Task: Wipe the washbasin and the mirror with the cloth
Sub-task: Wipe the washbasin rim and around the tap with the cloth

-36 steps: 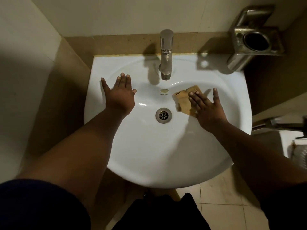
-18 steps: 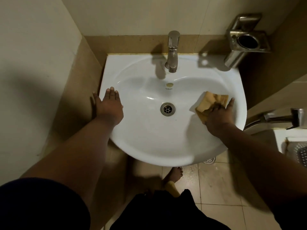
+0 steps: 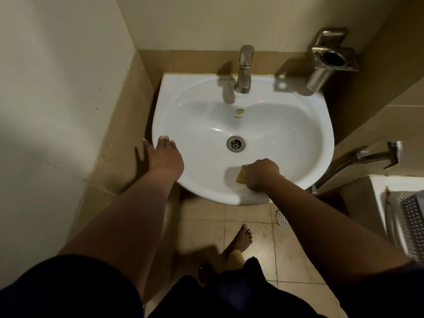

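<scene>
Bracing at about nine o'clock on the rim of the washbasin (image 3: 321,125), the left hand (image 3: 165,157) lay flat with fingers spread and nothing in it; a second before it had rested higher, near ten o'clock inside the bowl. The drain (image 3: 235,143) sat at the centre, the tap (image 3: 244,69) at twelve. The right hand (image 3: 261,174) was curled shut over the cloth (image 3: 241,176), pressing it to the inner wall near five o'clock. That cloth had travelled from beside the drain, out to three o'clock, then down to here. I judged the sweep was covering the right and front of the bowl, while the left side remained. The mirror was out of view, apparently untouched.
</scene>
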